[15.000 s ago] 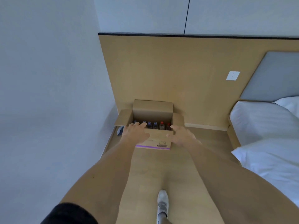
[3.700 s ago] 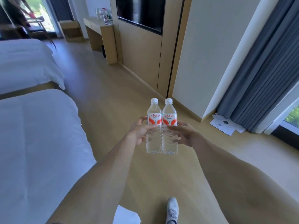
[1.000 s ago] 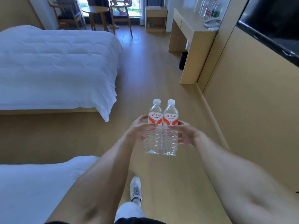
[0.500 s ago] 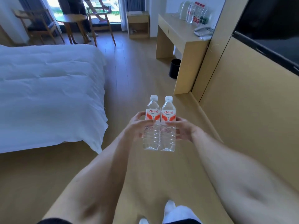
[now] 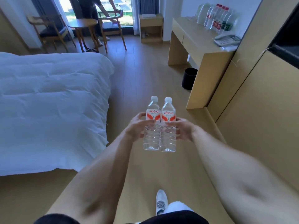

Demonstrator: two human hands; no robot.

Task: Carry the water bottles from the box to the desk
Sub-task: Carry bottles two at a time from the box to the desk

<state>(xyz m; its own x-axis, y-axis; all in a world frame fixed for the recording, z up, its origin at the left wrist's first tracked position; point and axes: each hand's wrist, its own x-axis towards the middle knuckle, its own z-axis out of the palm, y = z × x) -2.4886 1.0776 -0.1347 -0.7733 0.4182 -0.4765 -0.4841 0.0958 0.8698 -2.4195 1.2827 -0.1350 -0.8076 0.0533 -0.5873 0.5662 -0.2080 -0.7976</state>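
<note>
Both arms stretched forward, forearms bare, converging toward centre. Left hand (image 5: 135, 128) wraps the left water bottle (image 5: 152, 126) from its outer side, thumb across the front just under the label, fingers curled behind. Right hand (image 5: 182, 129) mirrors it on the right water bottle (image 5: 168, 126), thumb on the front. Bottles upright, sides touching. Wrists roughly level, hands at the same height, held out in front of the body.

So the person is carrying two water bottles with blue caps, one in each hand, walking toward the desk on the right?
Nearly: the caps are white, not blue. The head view shows the left hand and right hand each holding a bottle, left bottle and right bottle pressed side by side, with the desk ahead on the right.
</note>
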